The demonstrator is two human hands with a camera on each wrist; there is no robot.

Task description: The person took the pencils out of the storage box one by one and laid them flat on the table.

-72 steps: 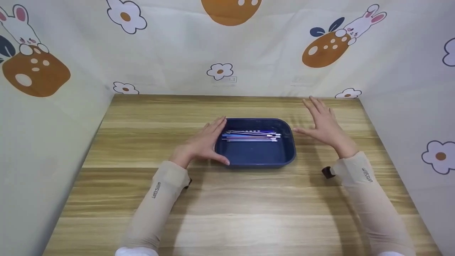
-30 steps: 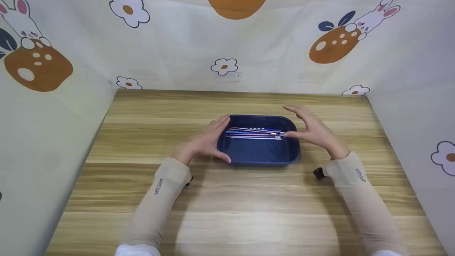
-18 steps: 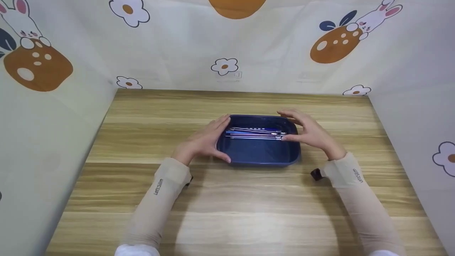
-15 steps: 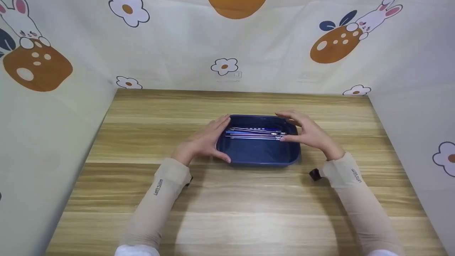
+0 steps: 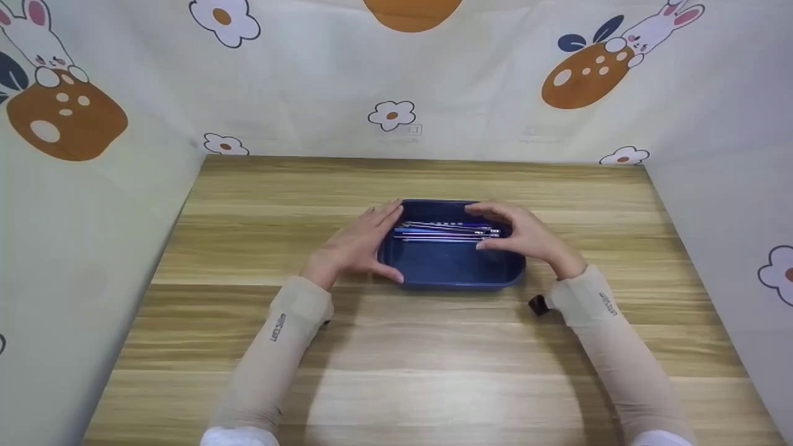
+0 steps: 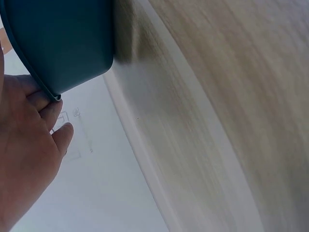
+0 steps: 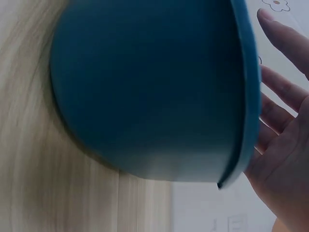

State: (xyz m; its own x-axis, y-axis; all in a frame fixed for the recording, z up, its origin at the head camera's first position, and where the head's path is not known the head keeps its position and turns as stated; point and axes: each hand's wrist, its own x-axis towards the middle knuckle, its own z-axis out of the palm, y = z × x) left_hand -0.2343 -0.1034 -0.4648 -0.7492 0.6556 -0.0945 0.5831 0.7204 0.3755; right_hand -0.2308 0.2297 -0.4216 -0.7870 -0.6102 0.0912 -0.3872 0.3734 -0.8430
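A dark blue rectangular bin (image 5: 455, 286) with rounded corners stands on the table. Several pencils (image 5: 443, 236) with metallic shine and eraser ends lie side by side in its back half. Along the bin's left end rests my left hand (image 5: 356, 244), fingers stretched to the back corner, thumb at the front corner. The left wrist view shows that hand (image 6: 29, 145) at the rim of the bin (image 6: 67, 43). Over the right end reaches my right hand (image 5: 526, 232), thumb and fingers spread apart above the pencils' eraser ends. In the right wrist view, the bin (image 7: 154, 96) partly hides its fingers.
The wood-grain table (image 5: 396, 359) extends around the bin on all sides. A pale cloth (image 5: 297, 93) printed with flowers, rabbits and orange fruit walls off the back and both sides. A small black device (image 5: 539, 305) is worn at the right wrist.
My right hand has come in from beyond the bin's right side, moving left over the rim, and its thumb and fingers have drawn somewhat closer. The left hand stays at the left end.
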